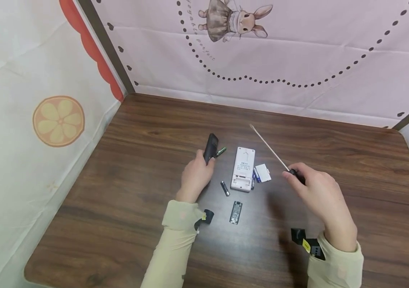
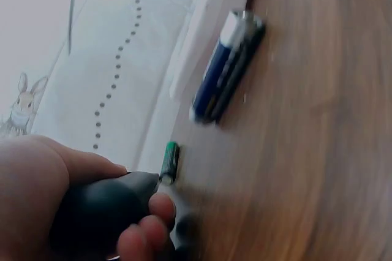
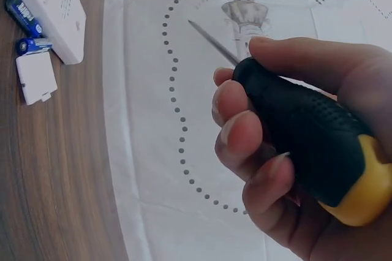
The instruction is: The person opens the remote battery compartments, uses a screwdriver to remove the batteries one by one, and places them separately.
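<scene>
My right hand [image 1: 319,192] grips a screwdriver [image 3: 300,126] by its black and yellow handle, its long thin shaft pointing up and away over the table. A black elongated device [image 1: 210,147], its exact kind unclear, is held in my left hand [image 1: 195,176]. Close beside that device lies a green battery [image 1: 221,151]. Between the hands a white remote control [image 1: 244,166] lies face down, its battery compartment uncovered. Along its right side are blue batteries [image 3: 33,45] and a white battery cover [image 1: 263,173]. Another battery [image 1: 225,188] lies left of the remote.
A small dark flat piece [image 1: 236,212] lies on the wooden table [image 1: 125,172], nearer to me than the remote. Behind the table hangs a pink cloth [image 1: 298,48] with a rabbit print, and a pale cloth [image 1: 6,120] hangs at the left.
</scene>
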Demonstrator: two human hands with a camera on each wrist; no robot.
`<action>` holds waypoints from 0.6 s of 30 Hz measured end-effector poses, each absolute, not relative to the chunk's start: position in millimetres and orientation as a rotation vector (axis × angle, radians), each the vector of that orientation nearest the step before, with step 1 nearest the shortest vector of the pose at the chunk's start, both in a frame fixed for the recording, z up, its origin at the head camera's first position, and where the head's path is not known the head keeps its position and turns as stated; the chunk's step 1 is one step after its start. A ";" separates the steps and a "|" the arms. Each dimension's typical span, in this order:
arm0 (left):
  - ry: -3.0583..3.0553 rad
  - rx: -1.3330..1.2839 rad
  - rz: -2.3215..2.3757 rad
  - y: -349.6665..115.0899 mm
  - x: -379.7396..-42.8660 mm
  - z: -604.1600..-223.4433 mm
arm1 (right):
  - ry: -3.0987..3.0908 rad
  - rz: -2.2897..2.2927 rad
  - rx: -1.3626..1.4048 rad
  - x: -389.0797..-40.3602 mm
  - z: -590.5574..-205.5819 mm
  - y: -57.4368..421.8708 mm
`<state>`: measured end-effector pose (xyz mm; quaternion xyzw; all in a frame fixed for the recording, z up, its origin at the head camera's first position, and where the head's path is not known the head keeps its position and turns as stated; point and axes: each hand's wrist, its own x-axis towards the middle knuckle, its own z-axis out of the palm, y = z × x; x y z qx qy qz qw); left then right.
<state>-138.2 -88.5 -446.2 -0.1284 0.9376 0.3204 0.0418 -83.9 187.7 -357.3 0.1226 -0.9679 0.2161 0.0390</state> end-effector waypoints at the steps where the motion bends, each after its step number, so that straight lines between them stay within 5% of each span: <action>1: 2.852 -0.406 0.971 -89.6 -137.9 -446.4 | -2.980 0.666 0.348 -83.4 -358.0 188.1; 18: 2.908 -0.228 0.803 -93.3 -147.1 -453.1 | -3.023 0.709 0.089 -86.6 -365.0 183.3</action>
